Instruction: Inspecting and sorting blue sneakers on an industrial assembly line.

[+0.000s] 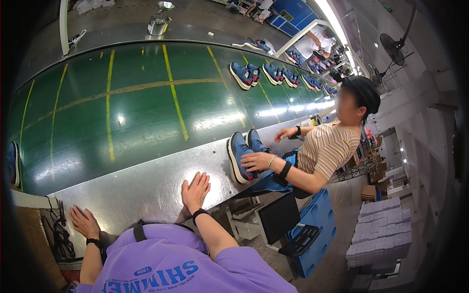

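Right hand (195, 190) flat on metal ledge (146, 185), blue shoes (240, 155) near

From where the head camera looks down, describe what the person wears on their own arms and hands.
The left hand and right hand are bare, without gloves. Each wrist carries a black band. Forearms are uncovered; short purple shirt sleeves end above the elbows.

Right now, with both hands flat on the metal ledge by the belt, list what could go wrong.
1. The right hand lies close to the green belt; if the belt runs, fingers might be caught at its edge.
2. The left hand rests beside loose black cables, which could snag it.
3. A co-worker's hand presses a blue shoe nearby, so reaching that way might bump it.
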The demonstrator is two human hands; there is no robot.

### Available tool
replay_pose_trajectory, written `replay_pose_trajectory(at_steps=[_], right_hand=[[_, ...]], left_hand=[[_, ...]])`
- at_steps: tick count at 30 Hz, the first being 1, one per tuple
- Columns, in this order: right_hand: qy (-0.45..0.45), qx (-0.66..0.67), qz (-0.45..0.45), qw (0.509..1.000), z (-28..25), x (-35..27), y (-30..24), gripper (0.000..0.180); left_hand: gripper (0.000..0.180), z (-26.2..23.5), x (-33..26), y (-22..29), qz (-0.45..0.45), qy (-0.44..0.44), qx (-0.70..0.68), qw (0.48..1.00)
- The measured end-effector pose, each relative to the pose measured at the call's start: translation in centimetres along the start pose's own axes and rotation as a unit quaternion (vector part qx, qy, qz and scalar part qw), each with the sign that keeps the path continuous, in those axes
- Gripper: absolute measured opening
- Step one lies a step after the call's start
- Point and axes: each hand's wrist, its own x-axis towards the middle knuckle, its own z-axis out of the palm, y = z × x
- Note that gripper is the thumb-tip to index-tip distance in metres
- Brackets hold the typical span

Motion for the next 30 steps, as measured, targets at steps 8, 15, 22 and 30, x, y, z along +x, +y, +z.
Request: replay_pose_trajectory(at_steps=[8, 15, 22, 30], right_hand=[[0.003, -0.002, -0.009, 1.000, 0.0, 0.0, 0.0, 0.064], [0.001, -0.016, -0.009, 1.000, 0.2, -0.2, -0.2, 0.064], [0.002, -0.029, -0.022, 0.999, 0.3, -0.2, -0.3, 0.064], [-0.009, -0.035, -0.015, 0.999, 0.6, -0.3, -0.3, 0.065]], left_hand=[[0.052, 1.3, 0.0, -0.7, 0.014, 0.033, -0.007, 0.999], [0.052, 0.8, 0.0, -0.5, 0.015, 0.034, -0.018, 0.999], [0.052, 1.2, 0.0, -0.5, 0.018, 0.054, -0.029, 0.998], [0.052, 1.8, -0.1, -0.9, 0.023, 0.066, -0.025, 0.997]])
